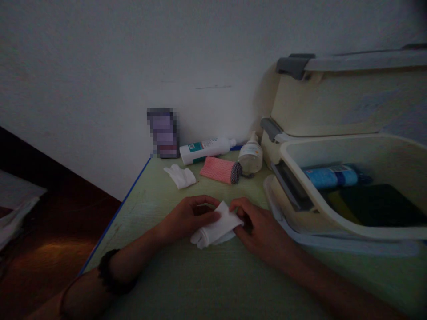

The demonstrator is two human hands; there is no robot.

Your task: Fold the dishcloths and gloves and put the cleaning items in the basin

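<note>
Between my two hands is a folded, thin white cloth (222,224), with layered, wavy edges low on its left side; whether it is fabric or a glove I cannot tell. My left hand (190,218) pinches its left side, thumb on top. On the right edge, the thumb and fingers of my right hand (255,224) close on it. Just beyond lies a second crumpled white piece (180,177). Beside that are a rolled red-and-white patterned cloth (218,170) with a dark checked end, and a clear bottle (251,155) with a pale nozzle.
A white bottle (207,150) with a green label lies against the wall. A phone (165,133), blurred out, leans at the back left. On the right stands an open cream storage box (323,222), lid raised, holding a blue packet (332,176) and a dark green item (383,204).
</note>
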